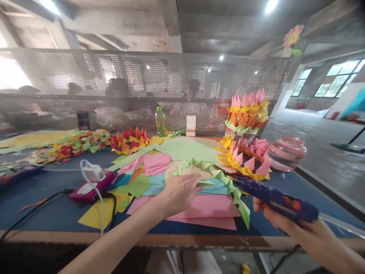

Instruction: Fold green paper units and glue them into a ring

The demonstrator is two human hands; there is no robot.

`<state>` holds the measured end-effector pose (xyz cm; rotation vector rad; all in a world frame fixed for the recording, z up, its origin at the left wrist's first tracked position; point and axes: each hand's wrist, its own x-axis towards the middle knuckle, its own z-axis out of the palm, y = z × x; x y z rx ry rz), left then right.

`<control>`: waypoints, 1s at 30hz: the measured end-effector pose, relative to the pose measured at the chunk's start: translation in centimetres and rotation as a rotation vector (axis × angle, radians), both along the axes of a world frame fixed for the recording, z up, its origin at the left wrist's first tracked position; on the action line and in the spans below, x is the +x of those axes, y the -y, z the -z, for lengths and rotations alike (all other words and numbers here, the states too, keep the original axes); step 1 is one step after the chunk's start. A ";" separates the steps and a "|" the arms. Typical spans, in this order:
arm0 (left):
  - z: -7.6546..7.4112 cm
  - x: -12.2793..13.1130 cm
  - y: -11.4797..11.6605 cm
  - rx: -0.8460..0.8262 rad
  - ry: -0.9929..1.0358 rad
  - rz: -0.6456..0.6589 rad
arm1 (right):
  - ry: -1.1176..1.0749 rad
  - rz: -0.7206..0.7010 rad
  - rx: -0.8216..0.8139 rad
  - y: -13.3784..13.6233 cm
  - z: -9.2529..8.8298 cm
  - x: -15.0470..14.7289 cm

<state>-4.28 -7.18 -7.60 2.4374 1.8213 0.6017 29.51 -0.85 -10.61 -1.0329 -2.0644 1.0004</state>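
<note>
My left hand is at the middle of the table, its fingers closed on a light green folded-paper strip with pointed edges. The strip curves behind my fingers, and its tail hangs down on the right over pink paper sheets. What the fingertips pinch is partly hidden. In my right hand is a dark blue hot glue gun, gripped by its handle. Its nozzle points left toward the green strip. A clear glue stick sticks out of its back end.
Pink and yellow folded-paper rings lie behind the gun, near a tiered paper stack and a clear pink container. A purple power strip with cords is on the left. A green bottle stands before the mesh divider.
</note>
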 end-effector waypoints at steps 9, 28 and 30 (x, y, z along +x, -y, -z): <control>-1.6 -2.0 -3.2 -0.160 0.091 -0.101 | 0.001 -0.295 0.027 -5.9 -5.1 -8.4; 0.2 -0.2 -1.4 -0.247 0.012 -0.152 | 0.156 -0.467 0.435 -5.8 -4.2 -9.9; 0.3 -0.1 -1.2 -0.242 -0.005 -0.142 | 0.156 -0.451 0.435 -5.8 -4.1 -9.9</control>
